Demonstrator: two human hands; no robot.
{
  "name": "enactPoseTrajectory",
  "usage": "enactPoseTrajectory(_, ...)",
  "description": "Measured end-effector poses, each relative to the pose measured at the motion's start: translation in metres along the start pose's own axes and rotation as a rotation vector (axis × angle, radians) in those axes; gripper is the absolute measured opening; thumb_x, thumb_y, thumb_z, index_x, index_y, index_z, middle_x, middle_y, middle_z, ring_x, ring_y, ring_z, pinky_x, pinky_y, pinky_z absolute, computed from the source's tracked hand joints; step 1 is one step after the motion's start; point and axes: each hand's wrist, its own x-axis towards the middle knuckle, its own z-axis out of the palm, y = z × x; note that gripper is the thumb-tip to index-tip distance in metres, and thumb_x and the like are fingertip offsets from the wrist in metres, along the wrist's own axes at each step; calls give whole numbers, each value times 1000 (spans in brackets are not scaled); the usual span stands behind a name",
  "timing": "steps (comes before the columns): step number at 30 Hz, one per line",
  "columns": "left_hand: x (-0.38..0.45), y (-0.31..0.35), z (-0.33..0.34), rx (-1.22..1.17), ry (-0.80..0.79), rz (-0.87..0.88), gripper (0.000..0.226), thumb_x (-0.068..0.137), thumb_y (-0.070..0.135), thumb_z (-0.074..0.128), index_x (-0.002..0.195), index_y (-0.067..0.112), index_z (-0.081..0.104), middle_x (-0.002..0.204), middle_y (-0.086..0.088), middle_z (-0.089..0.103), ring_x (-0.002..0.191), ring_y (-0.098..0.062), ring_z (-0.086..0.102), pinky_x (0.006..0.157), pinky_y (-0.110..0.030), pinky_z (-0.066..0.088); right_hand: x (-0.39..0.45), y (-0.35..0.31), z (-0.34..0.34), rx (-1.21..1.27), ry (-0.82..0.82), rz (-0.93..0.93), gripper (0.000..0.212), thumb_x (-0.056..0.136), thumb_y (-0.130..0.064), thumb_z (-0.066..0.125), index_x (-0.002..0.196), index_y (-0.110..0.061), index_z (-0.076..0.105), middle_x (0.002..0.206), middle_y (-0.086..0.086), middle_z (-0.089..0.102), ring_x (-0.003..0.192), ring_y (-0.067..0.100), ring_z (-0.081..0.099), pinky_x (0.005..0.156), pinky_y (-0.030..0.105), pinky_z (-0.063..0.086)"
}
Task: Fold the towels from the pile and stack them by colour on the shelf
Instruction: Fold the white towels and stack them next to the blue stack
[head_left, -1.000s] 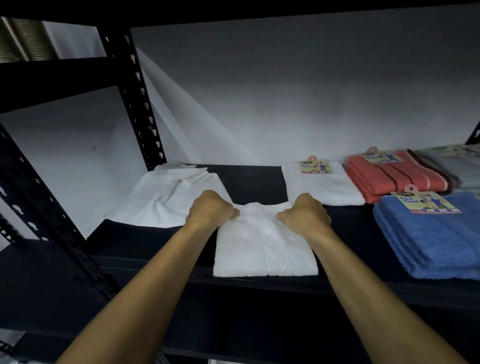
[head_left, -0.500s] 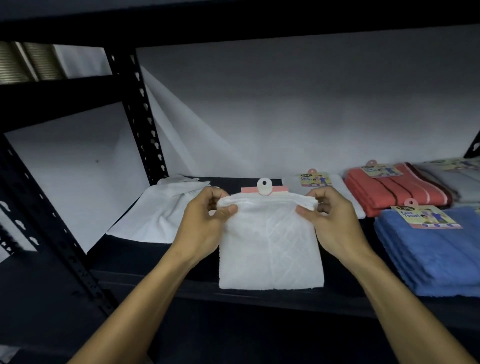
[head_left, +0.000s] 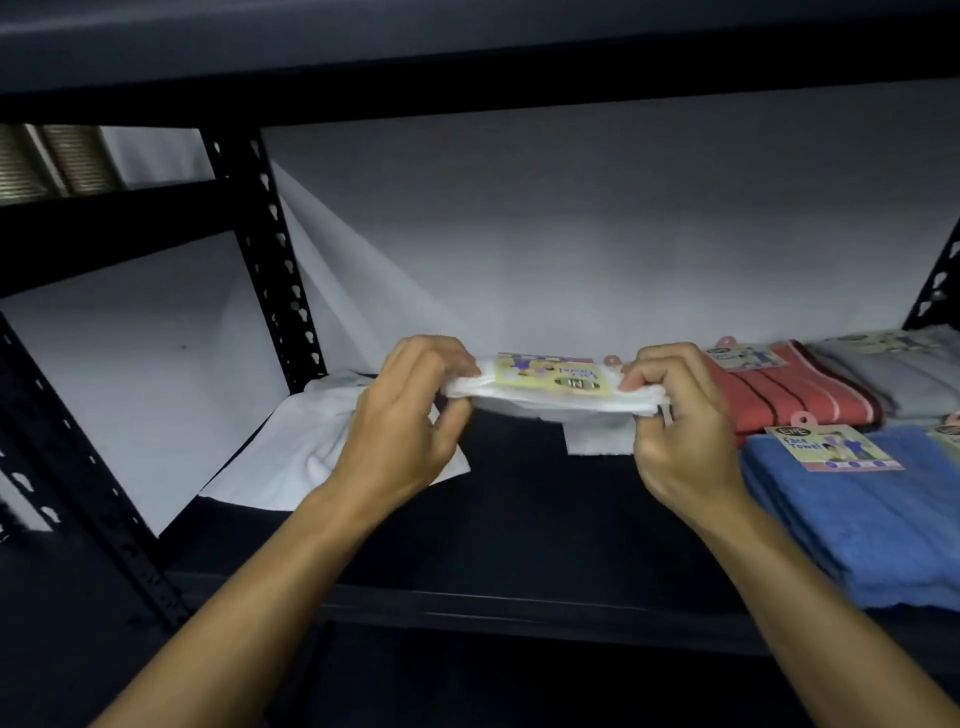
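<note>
A folded white towel (head_left: 550, 402) with a yellow paper label on top is held flat in the air above the dark shelf (head_left: 519, 519). My left hand (head_left: 410, 415) grips its left end and my right hand (head_left: 675, 415) pinches its right end. Just below and behind it lies another folded white towel (head_left: 597, 441) on the shelf, mostly hidden. A loose white towel (head_left: 311, 447) lies at the shelf's left, partly behind my left hand.
To the right sit a folded red striped towel (head_left: 810, 395), a grey towel (head_left: 904, 374) and a blue towel stack (head_left: 857, 519), each with a label. Black perforated uprights (head_left: 275, 260) frame the shelf, with another shelf board overhead.
The white towel went from lying on the shelf, to hanging upright in both hands, to being turned flat with its label up and carried back towards the other white towel.
</note>
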Motion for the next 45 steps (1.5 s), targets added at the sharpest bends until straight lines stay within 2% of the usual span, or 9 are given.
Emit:
enactPoseTrajectory(5,-62,-2,-4,124,-274,209,18,84,11,61,100,13,51,108,1,55,97,-18,58,55,-32,50,-71,7,-22,-184,-336,-107,40,67,7,30,91,-15,53,99,1,52,90,23,55,76,26,45)
enactPoseTrajectory(10,-110,10,-7,32,-532,119,26,80,4,60,98,20,50,104,7,57,92,-12,60,65,-10,37,-107,4,-37,-270,-645,-49,40,73,-1,31,96,-28,49,100,-14,51,87,12,52,79,17,37)
enactPoseTrajectory(14,-116,10,-12,-8,-527,60,26,82,0,65,103,15,65,107,9,61,99,-11,62,68,-21,52,-103,3,-46,-249,-755,-18,47,74,8,47,102,-30,52,106,-16,49,92,10,54,67,31,50)
enactPoseTrajectory(20,-130,4,-27,-95,-471,-99,24,85,8,60,106,14,70,109,12,63,108,-8,59,79,-27,54,-109,-4,-58,-87,-737,59,49,75,10,53,109,-24,63,116,-17,53,111,8,55,79,29,50)
enactPoseTrajectory(25,-114,8,-29,-75,-326,-561,17,91,18,63,101,31,69,92,19,66,84,-3,62,74,-37,57,-101,-7,-55,-88,-504,261,37,82,0,53,107,-22,67,112,-14,57,107,14,57,85,35,50)
enactPoseTrajectory(27,-101,18,-27,-77,-367,-741,3,90,32,65,90,35,67,79,19,66,74,-3,61,73,-37,56,-97,-12,-51,-241,-411,374,25,86,-12,60,106,-27,66,101,-18,55,93,8,56,73,38,52)
enactPoseTrajectory(32,-84,36,-15,-46,-666,-1016,30,79,60,69,75,31,68,73,16,67,74,-1,63,73,-31,55,-101,-33,-38,-408,-508,610,21,88,-45,59,104,-32,64,89,-15,55,76,2,52,62,27,38)
enactPoseTrajectory(38,-77,34,-9,-307,-671,-1342,24,76,32,84,75,11,73,69,7,72,71,-7,67,69,-25,51,-105,-44,-25,-421,-461,690,25,90,-34,62,115,-28,62,88,-13,52,79,9,52,65,28,39)
enactPoseTrajectory(45,-70,36,-10,-303,-700,-1337,20,84,22,74,84,2,72,62,5,60,56,-6,53,54,-15,43,-103,-49,-22,-347,-375,723,21,89,-24,65,110,-24,66,84,-11,53,76,12,52,66,34,49)
